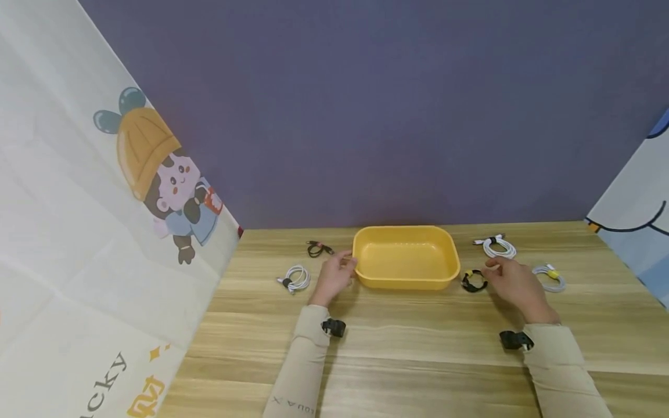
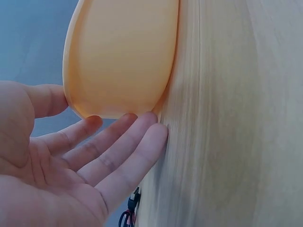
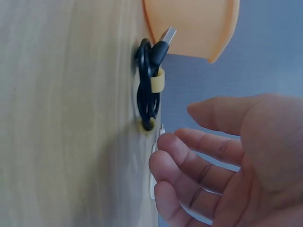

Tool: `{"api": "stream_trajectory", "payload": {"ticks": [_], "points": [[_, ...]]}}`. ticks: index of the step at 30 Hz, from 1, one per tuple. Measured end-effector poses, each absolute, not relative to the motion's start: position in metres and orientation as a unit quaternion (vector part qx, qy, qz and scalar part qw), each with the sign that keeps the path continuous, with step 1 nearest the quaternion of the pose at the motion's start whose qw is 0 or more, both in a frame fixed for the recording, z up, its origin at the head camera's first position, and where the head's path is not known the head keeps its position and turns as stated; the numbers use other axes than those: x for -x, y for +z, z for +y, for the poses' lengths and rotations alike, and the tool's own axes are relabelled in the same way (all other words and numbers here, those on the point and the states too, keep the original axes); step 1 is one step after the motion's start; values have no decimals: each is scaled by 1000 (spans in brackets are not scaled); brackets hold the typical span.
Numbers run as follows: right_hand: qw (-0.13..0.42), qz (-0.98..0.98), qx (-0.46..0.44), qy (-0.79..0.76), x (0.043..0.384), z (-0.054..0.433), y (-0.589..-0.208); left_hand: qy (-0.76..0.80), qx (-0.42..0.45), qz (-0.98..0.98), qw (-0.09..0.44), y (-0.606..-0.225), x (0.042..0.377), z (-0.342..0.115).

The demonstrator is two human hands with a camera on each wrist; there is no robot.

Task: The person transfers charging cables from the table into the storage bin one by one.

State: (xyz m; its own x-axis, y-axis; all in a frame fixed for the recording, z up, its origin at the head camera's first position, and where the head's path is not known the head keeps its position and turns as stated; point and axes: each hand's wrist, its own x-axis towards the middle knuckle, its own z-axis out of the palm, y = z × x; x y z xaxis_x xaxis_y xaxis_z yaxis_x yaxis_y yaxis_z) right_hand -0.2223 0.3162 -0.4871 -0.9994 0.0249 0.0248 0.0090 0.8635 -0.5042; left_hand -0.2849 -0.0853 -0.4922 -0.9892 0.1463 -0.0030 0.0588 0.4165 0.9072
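Black cable (image 1: pixel 473 281) just beside right fingers (image 1: pixel 491 269)

The left sleeve (image 1: pixel 295 371) carries small pale letters near its lower end, seen upside down from the head camera; they look like "AUQA", with a further mark beside them too faint to make out. On the cartoon-printed curtain (image 1: pixel 78 244) left of the table, dark letters reading "cky" run up from the bottom edge, the start of the word cut off. Below them sit orange characters, too cropped to read.
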Motion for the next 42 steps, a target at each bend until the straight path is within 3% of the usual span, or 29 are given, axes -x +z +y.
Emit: {"api": "stream_trajectory", "payload": {"ticks": [26, 42], "points": [[-47, -962, 52, 263, 223, 323, -496, 546, -62, 834, 48, -494, 284, -87], [-43, -961, 53, 267, 224, 321, -503, 549, -56, 833, 40, -497, 285, -84]]}}
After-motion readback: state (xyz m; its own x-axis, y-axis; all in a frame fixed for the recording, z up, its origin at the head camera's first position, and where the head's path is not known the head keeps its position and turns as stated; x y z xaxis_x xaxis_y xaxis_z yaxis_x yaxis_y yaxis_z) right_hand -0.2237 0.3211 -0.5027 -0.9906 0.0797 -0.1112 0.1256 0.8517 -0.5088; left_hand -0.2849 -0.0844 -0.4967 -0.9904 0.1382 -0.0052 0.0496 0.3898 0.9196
